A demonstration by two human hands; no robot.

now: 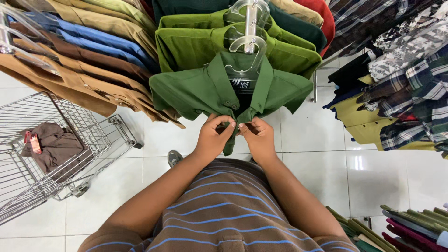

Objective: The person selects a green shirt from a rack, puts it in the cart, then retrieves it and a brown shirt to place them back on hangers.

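Lower left: wire cart [93, 135] holding 1 brown garment [56, 147]. Centre: left hand [212, 137] and right hand [257, 137], fingers pinching the button placket of 1 green shirt [196, 91] on a clear hanger [247, 46]. Right: plaid shirts [410, 93].

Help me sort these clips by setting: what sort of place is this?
Most likely a clothing shop. Both hands work at a green shirt on a clear hanger, among racks of shirts, beside a wire shopping trolley.

Single head-worn view, steeply downward over the wearer's torso (close range); facing a rack of shirts [233, 88]
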